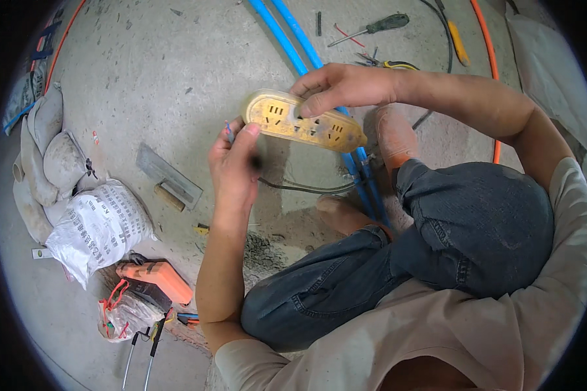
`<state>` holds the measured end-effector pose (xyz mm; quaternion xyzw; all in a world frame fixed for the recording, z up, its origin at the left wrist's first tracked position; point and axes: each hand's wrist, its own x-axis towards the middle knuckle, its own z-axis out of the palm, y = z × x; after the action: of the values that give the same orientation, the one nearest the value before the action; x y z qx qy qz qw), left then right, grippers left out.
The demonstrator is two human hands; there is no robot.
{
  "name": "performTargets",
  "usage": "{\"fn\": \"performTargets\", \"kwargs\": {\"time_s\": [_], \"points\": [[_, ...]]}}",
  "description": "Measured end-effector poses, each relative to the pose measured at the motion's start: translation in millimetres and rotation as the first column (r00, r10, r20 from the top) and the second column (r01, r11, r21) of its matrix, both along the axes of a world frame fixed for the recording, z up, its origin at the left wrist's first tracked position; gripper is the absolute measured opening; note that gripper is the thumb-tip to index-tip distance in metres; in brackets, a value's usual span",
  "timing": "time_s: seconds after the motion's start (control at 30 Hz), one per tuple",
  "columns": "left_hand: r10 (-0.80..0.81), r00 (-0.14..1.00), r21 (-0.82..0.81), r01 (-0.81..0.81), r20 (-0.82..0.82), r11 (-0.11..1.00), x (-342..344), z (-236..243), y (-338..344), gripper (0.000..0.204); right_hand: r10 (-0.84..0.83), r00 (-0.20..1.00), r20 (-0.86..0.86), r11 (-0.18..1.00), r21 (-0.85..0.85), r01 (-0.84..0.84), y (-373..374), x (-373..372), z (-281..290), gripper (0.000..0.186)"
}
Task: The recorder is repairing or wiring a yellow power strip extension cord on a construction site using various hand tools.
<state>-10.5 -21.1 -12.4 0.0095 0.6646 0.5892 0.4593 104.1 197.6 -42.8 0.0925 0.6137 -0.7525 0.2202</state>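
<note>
A dusty yellow power strip (319, 133) is held up in the middle of the view, socket face showing. My left hand (235, 159) grips its left end, thumb on the front edge; a short bit of blue wire (229, 133) shows among its fingers. My right hand (336, 91) is closed on the strip's upper edge, thumb resting near its middle. A dark cable (306, 189) lies looped below the strip. Two blue pipes (284, 36) run along the floor behind and beneath it.
Screwdriver (385, 24), pliers (398, 65) and yellow-handled tool (458, 45) lie at upper right, beside an orange hose (486, 39). Left are sacks (101, 231), a trowel (166, 179), an orange case (169, 280) and a plastic bag (120, 319). My bent legs occupy the lower right.
</note>
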Motion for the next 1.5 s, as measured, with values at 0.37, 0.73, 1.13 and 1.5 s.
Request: {"fn": "performTargets", "kwargs": {"time_s": [0.37,0.73,1.13,1.5], "points": [[-0.116,0.993,-0.034,0.115,-0.019,0.993,22.4,-1.2,6.1,0.044,-0.341,0.920,0.196,0.913,-0.165,0.374,10.0,-18.7,-0.5,0.032],[-0.276,0.897,0.230,0.204,0.344,0.952,11.2,-3.6,-3.3,0.033,-0.326,0.916,0.235,0.818,-0.415,0.398,28.0,-17.4,5.3,0.043],[-0.070,0.808,0.171,-0.039,0.585,0.984,0.2,-10.7,-8.5,0.039,-0.463,0.854,0.238,0.881,0.014,0.473,35.9,-25.9,-10.4,0.048],[0.087,0.973,0.208,-0.133,0.214,0.969,2.5,-12.4,-12.3,0.020,-0.503,0.787,0.359,0.864,0.166,0.476,42.0,-15.3,-36.1,0.050]]}}
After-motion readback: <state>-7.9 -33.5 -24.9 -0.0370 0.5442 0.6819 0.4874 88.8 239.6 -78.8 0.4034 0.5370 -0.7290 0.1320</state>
